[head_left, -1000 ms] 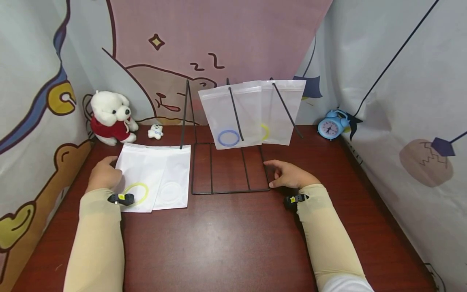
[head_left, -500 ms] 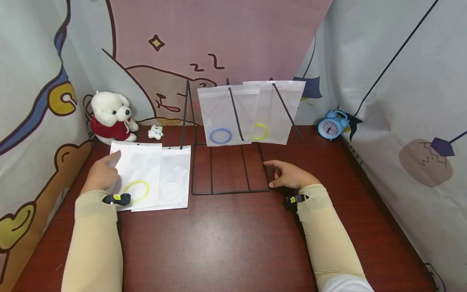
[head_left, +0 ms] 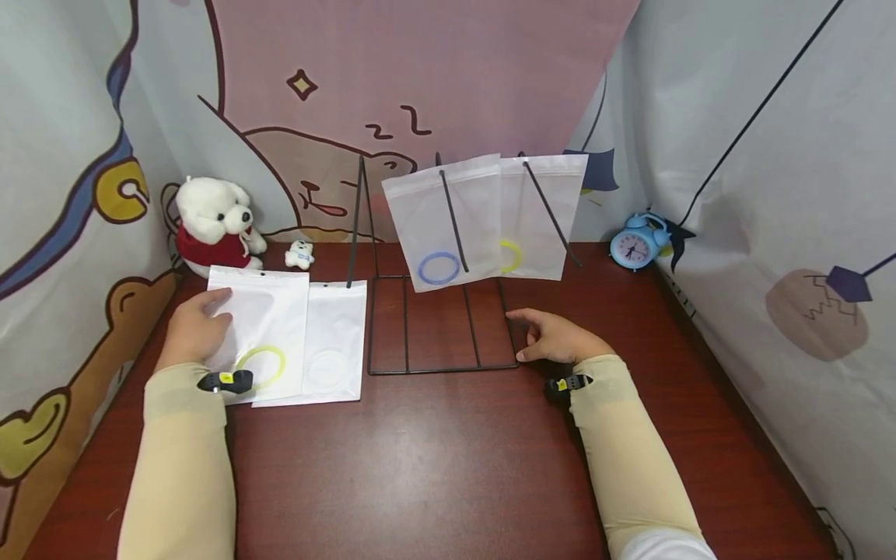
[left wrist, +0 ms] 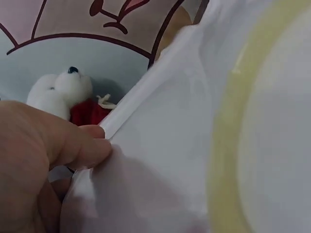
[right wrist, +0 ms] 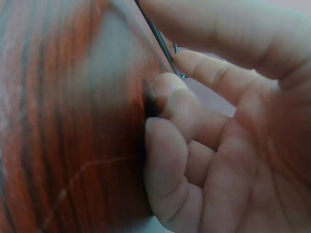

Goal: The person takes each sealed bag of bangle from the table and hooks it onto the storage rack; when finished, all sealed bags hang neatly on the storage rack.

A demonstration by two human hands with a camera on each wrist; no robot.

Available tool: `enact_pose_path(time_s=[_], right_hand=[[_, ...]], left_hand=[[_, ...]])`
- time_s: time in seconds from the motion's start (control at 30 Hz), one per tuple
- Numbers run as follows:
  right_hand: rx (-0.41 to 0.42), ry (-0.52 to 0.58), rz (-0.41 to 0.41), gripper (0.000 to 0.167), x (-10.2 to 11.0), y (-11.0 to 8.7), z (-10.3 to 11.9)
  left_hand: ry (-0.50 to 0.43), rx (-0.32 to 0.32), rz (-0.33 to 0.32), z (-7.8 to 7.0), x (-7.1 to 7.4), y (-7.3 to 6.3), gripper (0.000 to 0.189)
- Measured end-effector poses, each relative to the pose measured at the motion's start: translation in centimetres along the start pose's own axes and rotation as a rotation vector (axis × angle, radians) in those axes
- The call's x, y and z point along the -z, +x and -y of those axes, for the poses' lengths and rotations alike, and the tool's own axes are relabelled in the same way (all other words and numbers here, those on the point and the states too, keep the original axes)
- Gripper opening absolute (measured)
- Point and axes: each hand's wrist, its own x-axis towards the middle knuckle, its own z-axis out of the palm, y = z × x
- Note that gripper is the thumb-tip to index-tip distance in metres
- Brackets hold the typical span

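My left hand [head_left: 194,330] pinches the left edge of a white zip bag [head_left: 276,319] with a pale yellow ring on its front. In the left wrist view, thumb and fingers grip that bag's edge. It partly covers a second white zip bag [head_left: 334,327] with a white ring, lying to its right. My right hand [head_left: 560,334] holds the right side of a black wire rack [head_left: 441,369], index finger and thumb at the bar and its front corner. Two zip bags hang on the rack's prongs: one with a blue ring [head_left: 439,267], one with a yellow ring [head_left: 513,255].
The rack's left prong [head_left: 355,222] carries no bag. A white plush bear [head_left: 213,218] in red and a tiny white figurine [head_left: 299,254] stand at the back left. A blue alarm clock [head_left: 635,241] is at the back right. Printed cloth [head_left: 490,78] surrounds the table.
My left hand has moved slightly left with the yellow-ring bag, uncovering more of the bag beneath. The hanging bags have swung left and back. My right hand has stayed still.
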Motion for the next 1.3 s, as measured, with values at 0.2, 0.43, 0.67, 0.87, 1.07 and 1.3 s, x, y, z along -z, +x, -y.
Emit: enact_pose_path(time_s=[0.2,0.43,0.67,0.87,1.07,1.3], right_hand=[[0.009,-0.005,0.004,0.083,0.1,0.0,0.0],[0.009,-0.002,0.006,0.082,0.0,-0.1,0.1],[0.007,0.003,0.01,0.082,0.0,-0.2,0.1],[0.019,-0.001,0.011,0.083,0.1,0.0,-0.1],[0.015,0.001,0.012,0.083,0.1,-0.1,0.0],[0.018,-0.008,0.009,0.082,0.1,-0.1,0.1]], left_hand=[[-0.002,-0.062,0.002,-1.0,0.3,-0.5,0.062],[-0.005,-0.142,0.02,-2.7,0.9,-1.4,0.06],[-0.025,-0.269,0.051,-5.2,0.9,-3.0,0.058],[-0.076,-0.398,0.025,-7.1,0.7,-4.4,0.053],[-0.067,-0.468,0.004,-8.2,0.6,-5.7,0.046],[-0.107,-0.581,0.01,-8.9,0.7,-7.1,0.04]])
